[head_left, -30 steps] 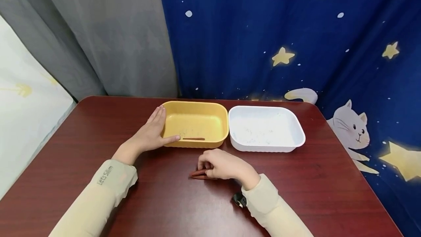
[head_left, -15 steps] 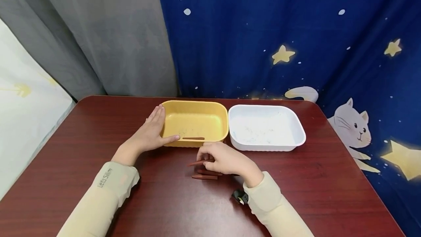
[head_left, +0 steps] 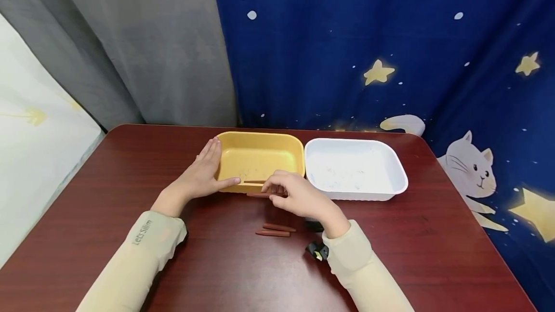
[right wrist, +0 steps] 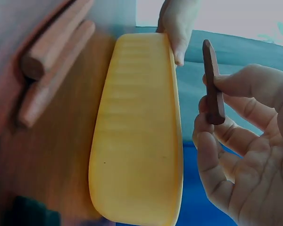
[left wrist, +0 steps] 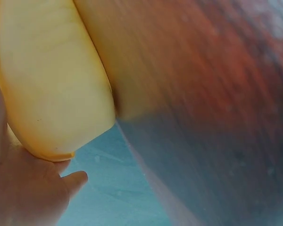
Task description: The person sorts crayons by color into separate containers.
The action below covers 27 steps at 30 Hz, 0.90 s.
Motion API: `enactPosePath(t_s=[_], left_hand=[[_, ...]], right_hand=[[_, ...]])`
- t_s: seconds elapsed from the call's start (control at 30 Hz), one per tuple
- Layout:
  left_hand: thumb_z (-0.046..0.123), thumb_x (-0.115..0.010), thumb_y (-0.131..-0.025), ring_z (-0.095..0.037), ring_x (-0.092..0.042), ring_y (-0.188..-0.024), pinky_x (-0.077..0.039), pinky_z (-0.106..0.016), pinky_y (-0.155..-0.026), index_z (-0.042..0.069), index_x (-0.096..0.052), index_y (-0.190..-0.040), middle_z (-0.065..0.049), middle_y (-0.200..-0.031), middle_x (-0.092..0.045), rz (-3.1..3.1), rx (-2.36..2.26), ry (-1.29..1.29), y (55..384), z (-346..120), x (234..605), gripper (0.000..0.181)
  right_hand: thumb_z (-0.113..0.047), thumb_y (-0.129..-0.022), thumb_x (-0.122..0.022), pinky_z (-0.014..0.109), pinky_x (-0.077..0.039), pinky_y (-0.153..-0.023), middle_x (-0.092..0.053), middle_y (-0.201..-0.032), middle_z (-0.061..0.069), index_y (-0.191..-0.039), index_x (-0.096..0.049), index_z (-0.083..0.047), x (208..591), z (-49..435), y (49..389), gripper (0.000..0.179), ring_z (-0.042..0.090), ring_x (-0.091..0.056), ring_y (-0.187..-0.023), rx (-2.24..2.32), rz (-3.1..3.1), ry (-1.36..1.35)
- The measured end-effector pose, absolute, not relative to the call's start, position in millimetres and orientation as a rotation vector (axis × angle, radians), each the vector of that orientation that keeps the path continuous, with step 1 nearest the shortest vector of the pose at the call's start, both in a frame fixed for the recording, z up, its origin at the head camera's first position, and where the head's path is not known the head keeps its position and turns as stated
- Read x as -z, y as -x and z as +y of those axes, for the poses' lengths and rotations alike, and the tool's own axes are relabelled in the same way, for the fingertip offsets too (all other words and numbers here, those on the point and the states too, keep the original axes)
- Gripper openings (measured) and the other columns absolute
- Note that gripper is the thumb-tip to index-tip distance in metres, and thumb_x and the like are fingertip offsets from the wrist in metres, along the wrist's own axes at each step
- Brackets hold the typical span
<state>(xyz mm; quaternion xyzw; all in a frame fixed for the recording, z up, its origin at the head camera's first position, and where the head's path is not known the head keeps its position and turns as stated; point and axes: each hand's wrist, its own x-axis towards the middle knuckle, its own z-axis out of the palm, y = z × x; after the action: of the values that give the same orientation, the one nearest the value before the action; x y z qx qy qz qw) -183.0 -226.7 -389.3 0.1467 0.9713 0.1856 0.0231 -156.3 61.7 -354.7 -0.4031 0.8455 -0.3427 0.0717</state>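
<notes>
My right hand (head_left: pixel 299 196) pinches a reddish-brown stick with a tapered tip (right wrist: pixel 211 63) between thumb and fingertips. It hovers at the near wall of the yellow bin (right wrist: pixel 137 122), level with the rim in the head view. My left hand (head_left: pixel 197 175) rests on that bin's left end, fingers straight along the side and thumb lying across the near rim. Inside the bin, by its near wall, lies a similar brown stick (head_left: pixel 253 182), partly covered by the right hand. Two more sticks (head_left: pixel 279 227) lie side by side on the table, below the right hand.
A white bin (head_left: pixel 355 195) stands directly right of the yellow one. Beside the right cuff there is a small black object (head_left: pixel 318 251) on the dark red table (head_left: pixel 208 268). Blue and grey curtains (head_left: pixel 303 52) hang behind the table's far edge.
My right hand has lifted one stick off the group on the table and carried it forward to the yellow bin. Two sticks stay behind on the table. The left hand keeps its place.
</notes>
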Motion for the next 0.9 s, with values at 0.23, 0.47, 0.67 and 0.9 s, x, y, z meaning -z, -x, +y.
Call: enactPosePath(t_s=[0.23, 0.47, 0.67, 0.9], left_hand=[[0.065, -0.065, -0.085, -0.037, 0.003, -0.155, -0.01, -0.056, -0.124, -0.009, -0.001, -0.155, -0.021, -0.166, 0.005, 2.997, -0.574, -0.453, 183.6, -223.8, 388.5, 0.121], [0.064, -0.065, -0.085, -0.037, 0.003, -0.155, -0.01, -0.054, -0.125, -0.009, -0.001, -0.155, -0.022, -0.166, 0.004, 3.004, -0.566, -0.455, 183.5, -225.0, 386.5, 0.12], [0.066, -0.065, -0.084, -0.037, 0.003, -0.155, -0.01, -0.054, -0.125, -0.009, -0.002, -0.156, -0.022, -0.166, 0.003, 3.015, -0.584, -0.449, 182.8, -225.2, 389.3, 0.121], [0.068, -0.064, -0.084, -0.035, 0.005, -0.155, -0.009, -0.054, -0.125, -0.007, 0.001, -0.156, -0.021, -0.167, 0.005, 3.003, -0.58, -0.432, 180.5, -226.8, 388.5, 0.122]], right_hand=[[-0.004, -0.088, -0.063, 0.03, -0.052, -0.071, -0.063, -0.087, 0.002, -0.103, -0.071, -0.008, 356.7, 59.8, 172.9, 0.017, 0.012, -0.054, -0.079, 1.149, 2.523, 1.192], [-0.004, -0.088, -0.063, 0.025, -0.046, -0.069, -0.062, -0.083, 0.004, -0.102, -0.071, -0.007, 360.6, 50.2, 189.9, 0.016, 0.017, -0.055, -0.078, 1.135, 2.594, 1.16], [-0.005, -0.087, -0.065, 0.021, -0.045, -0.066, -0.062, -0.082, 0.004, -0.101, -0.072, -0.007, 364.3, 41.6, 206.5, 0.016, 0.013, -0.055, -0.073, 1.089, 2.604, 1.122], [-0.005, -0.085, -0.066, 0.021, -0.045, -0.064, -0.062, -0.081, 0.003, -0.101, -0.073, -0.009, 373.1, 28.6, 224.9, 0.018, 0.013, -0.055, -0.071, 1.045, 2.59, 1.052]])
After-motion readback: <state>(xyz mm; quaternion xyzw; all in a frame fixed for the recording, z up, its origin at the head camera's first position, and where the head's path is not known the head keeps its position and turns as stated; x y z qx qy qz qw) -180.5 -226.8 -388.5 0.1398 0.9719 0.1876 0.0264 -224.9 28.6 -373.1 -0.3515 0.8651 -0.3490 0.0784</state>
